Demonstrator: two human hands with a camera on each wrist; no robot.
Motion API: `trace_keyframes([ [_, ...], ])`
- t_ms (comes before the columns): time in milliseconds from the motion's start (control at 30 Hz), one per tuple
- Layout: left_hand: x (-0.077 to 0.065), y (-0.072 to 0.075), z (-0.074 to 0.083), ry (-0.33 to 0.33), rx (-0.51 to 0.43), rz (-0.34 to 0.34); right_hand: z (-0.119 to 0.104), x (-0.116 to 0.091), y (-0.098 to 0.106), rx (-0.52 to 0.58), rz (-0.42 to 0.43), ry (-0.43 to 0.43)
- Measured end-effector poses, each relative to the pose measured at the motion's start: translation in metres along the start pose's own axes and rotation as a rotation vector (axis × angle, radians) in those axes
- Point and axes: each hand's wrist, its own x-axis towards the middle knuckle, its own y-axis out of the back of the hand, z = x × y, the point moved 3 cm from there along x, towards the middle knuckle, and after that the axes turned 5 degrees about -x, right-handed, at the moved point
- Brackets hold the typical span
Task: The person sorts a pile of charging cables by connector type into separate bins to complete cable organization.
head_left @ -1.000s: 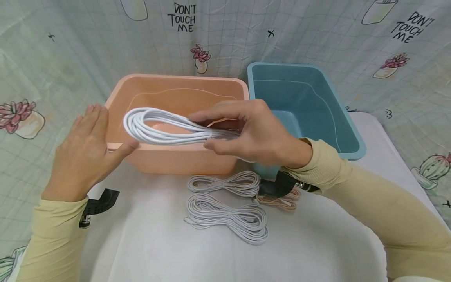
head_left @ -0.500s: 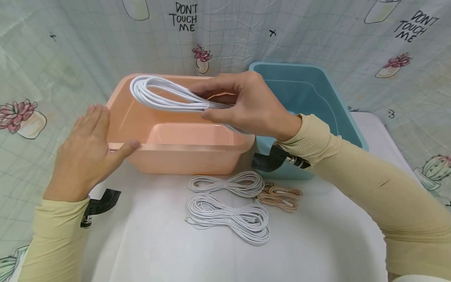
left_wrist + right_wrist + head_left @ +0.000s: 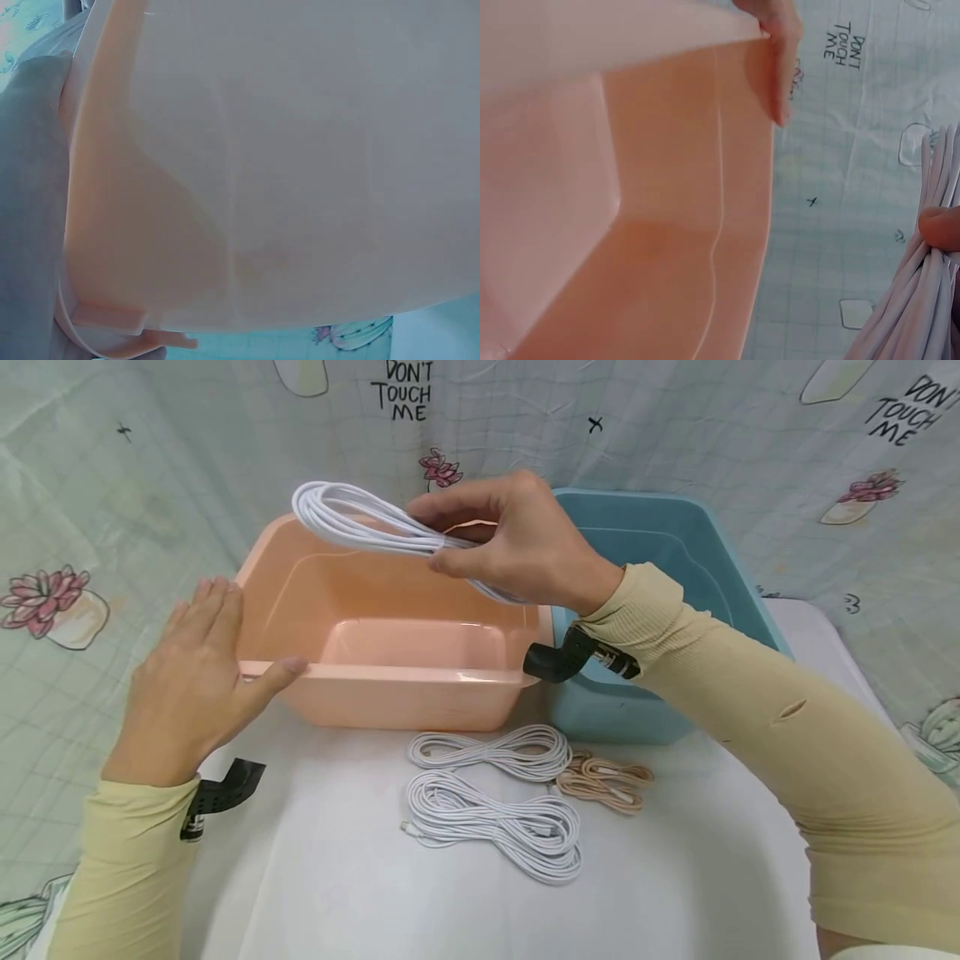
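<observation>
My right hand [image 3: 517, 539] pinches a coiled white cable [image 3: 360, 522] at its middle, held in the air above an orange plastic bin [image 3: 420, 673]. One loop of the coil sticks out to the left, and the other end hangs partly behind the fingers. In the right wrist view the bundled strands of the white cable [image 3: 919, 292] show at the right edge under a fingertip. With straight fingers, my left hand [image 3: 191, 681] rests on the bin's left front corner, thumb along the front rim. The bin's visible floor is bare.
Right of the orange bin stands a blue bin [image 3: 622, 714], partly hidden by my right arm. On the white table in front lie two coiled white cables, a rear coil [image 3: 525, 752] and a front coil [image 3: 495, 822], beside a tan cable coil [image 3: 603, 781]. A printed curtain [image 3: 225, 435] hangs behind.
My right hand has lifted the white cable up and away from me, toward the bin's far rim. The left hand has stayed on the bin's corner; the view has shifted slightly.
</observation>
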Motion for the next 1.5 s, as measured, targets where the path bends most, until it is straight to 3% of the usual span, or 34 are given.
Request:
trace_keyframes([
  [267, 0.001, 0.0, 0.0, 0.0, -0.004, 0.021, 0.008, 0.019, -0.001, -0.081, -0.025, -0.002],
  [767, 0.001, -0.001, 0.001, -0.006, 0.014, 0.012, 0.038, 0.047, -0.009, -0.153, -0.065, -0.126],
  [1033, 0.001, -0.002, 0.001, 0.006, 0.013, 0.014, 0.052, 0.056, -0.022, -0.102, -0.143, -0.197],
  [1500, 0.001, -0.003, 0.0, 0.006, 0.02, 0.031, 0.067, 0.057, -0.031, -0.183, -0.227, -0.178],
])
